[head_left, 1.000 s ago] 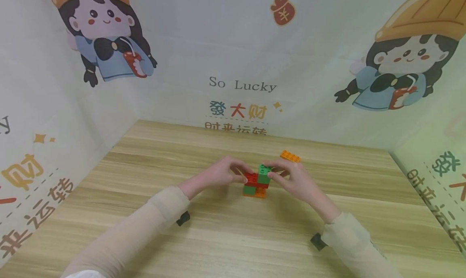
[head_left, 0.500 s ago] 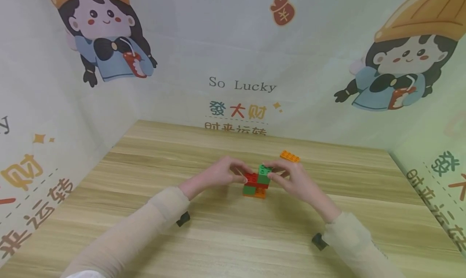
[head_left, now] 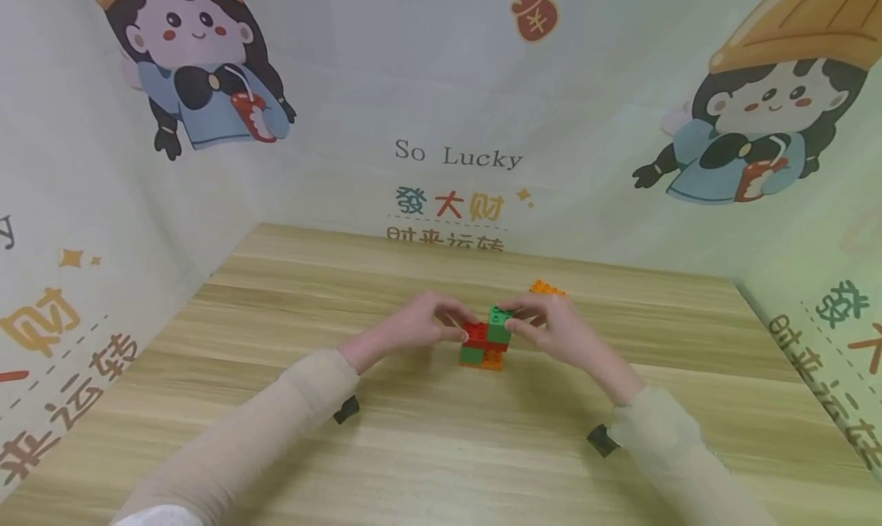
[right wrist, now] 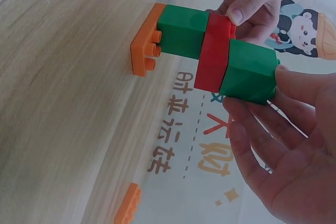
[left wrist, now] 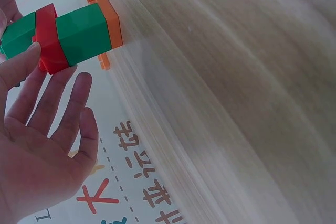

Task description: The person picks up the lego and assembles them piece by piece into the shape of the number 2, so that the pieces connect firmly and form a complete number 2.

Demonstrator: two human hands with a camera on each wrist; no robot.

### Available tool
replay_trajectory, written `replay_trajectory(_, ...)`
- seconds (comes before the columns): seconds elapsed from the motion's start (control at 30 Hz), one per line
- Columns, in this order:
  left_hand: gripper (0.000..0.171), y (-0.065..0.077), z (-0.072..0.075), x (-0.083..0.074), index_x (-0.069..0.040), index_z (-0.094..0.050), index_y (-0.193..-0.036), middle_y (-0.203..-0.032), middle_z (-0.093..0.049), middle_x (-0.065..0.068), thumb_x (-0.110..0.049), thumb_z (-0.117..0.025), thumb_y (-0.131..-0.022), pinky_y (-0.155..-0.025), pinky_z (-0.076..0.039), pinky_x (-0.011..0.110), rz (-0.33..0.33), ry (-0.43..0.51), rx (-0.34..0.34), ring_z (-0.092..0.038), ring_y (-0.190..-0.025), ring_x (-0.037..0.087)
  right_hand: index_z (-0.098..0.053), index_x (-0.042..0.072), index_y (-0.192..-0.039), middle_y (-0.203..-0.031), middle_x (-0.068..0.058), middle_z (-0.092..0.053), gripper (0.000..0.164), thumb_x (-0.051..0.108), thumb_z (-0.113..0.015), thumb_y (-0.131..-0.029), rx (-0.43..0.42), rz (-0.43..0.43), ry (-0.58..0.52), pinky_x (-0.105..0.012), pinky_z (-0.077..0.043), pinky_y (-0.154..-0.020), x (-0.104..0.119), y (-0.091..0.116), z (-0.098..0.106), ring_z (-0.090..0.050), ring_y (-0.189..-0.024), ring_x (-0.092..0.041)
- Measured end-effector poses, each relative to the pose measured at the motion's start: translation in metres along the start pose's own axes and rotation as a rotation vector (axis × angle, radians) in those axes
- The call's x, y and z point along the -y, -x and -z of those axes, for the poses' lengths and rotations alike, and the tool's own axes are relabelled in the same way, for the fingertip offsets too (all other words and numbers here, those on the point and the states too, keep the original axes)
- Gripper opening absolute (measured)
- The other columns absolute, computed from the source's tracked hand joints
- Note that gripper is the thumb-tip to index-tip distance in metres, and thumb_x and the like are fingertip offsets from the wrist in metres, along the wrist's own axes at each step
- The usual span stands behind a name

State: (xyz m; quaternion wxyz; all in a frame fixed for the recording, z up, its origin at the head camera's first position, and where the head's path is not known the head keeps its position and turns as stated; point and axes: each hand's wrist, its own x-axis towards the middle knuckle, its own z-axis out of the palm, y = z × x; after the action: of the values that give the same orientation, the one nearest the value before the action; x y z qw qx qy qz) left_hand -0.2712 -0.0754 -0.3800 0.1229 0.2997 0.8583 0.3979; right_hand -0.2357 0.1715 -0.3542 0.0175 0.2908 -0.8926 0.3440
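Note:
A small stack of toy building bricks stands on the wooden table in front of me. At its bottom lies an orange plate (right wrist: 140, 45) with bare studs on one side. On this sits a lower green brick (right wrist: 182, 27), and a thin red brick (right wrist: 212, 51) crosses over it. An upper green brick (head_left: 499, 330) tops the red one, offset to the right. My left hand (head_left: 416, 323) pinches the stud-bearing left end of the red brick between thumb and fingers. With thumb on its top and fingertips on its side, my right hand (head_left: 570, 333) holds the upper green brick.
A loose orange brick (head_left: 547, 287) lies behind my right hand, partly covered by it in the head view. The wooden table (head_left: 413, 465) meets printed cloth walls at the back and sides. Small dark blocks (head_left: 347, 410) show beneath both wrists.
The head view has tilted slightly downward. My right hand overlaps more of the loose orange brick than before; both hands keep their holds on the stack.

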Motion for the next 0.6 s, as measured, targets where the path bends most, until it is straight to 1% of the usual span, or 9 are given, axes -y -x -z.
replay_trajectory(0.3, 0.032, 0.0006, -0.0004, -0.0008, -0.014, -0.070, -0.119, -0.119, -0.073, 0.005, -0.013, -0.073, -0.087, -0.092, -0.057, 0.035, 0.020, -0.004, 0.004, -0.071, -0.102, 0.019, -0.067, 0.006, -0.122, -0.119, -0.012, -0.072, 0.029, 0.013, -0.066, -0.094, 0.001, -0.026, 0.005, -0.032, -0.061, -0.079, -0.0009, 0.0024, -0.0018, -0.071, -0.100, -0.026)
replay_trajectory(0.53, 0.031, -0.0001, -0.0002, 0.0004, -0.011, -0.071, -0.118, -0.119, -0.073, 0.007, -0.012, -0.072, -0.087, -0.092, -0.057, 0.035, -0.007, 0.005, 0.000, -0.071, -0.102, 0.021, -0.067, 0.005, -0.121, -0.119, -0.013, -0.072, 0.029, 0.012, -0.067, -0.093, 0.001, -0.008, 0.002, -0.035, -0.061, -0.079, -0.0017, 0.0004, -0.0007, -0.071, -0.101, -0.028)
replay_trajectory(0.6, 0.031, -0.0003, -0.0002, 0.0005, -0.012, -0.071, -0.118, -0.119, -0.073, 0.006, -0.012, -0.073, -0.087, -0.092, -0.057, 0.035, -0.005, 0.007, -0.001, -0.071, -0.101, 0.020, -0.067, 0.004, -0.121, -0.119, -0.014, -0.072, 0.029, 0.011, -0.067, -0.093, 0.006, -0.007, -0.001, -0.035, -0.061, -0.079, -0.0011, 0.0000, 0.0002, -0.071, -0.101, -0.028)
